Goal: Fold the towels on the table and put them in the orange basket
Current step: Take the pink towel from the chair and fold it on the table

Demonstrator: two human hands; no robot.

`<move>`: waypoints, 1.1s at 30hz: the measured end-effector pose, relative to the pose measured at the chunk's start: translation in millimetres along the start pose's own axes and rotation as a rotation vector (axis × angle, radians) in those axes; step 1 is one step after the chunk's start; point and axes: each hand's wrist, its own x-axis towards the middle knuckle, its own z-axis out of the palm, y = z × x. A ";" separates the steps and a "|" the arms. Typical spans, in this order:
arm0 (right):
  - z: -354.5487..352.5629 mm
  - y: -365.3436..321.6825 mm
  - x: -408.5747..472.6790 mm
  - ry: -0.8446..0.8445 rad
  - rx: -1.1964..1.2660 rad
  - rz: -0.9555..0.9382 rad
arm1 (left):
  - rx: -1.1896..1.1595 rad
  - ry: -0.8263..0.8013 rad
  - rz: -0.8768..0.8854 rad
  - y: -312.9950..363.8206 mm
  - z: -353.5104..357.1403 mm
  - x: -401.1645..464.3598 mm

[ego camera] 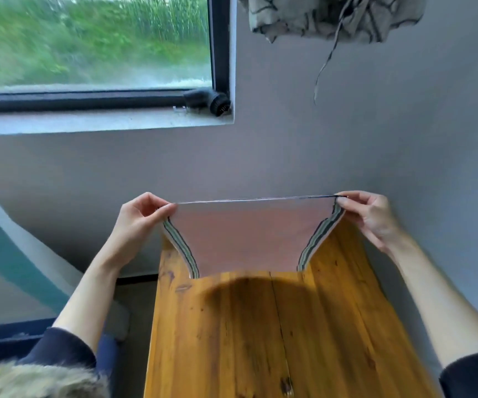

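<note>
Pinched at its top corners by left hand (pixel 137 222) and right hand (pixel 373 216), pink striped-edge towel (pixel 249 237) hangs taut above wooden table (pixel 246 340).

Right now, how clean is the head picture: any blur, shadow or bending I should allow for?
Head view: the greenery through the window is smeared by motion blur; the towel and both hands look fairly sharp; a dark rounded shadow lies on the table below the towel; wide-angle bending splays the forearms outward.
</note>
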 end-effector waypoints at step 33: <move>37.9 -63.9 -5.2 -0.047 -0.465 -0.091 | 0.217 0.021 0.033 50.4 -40.4 -7.2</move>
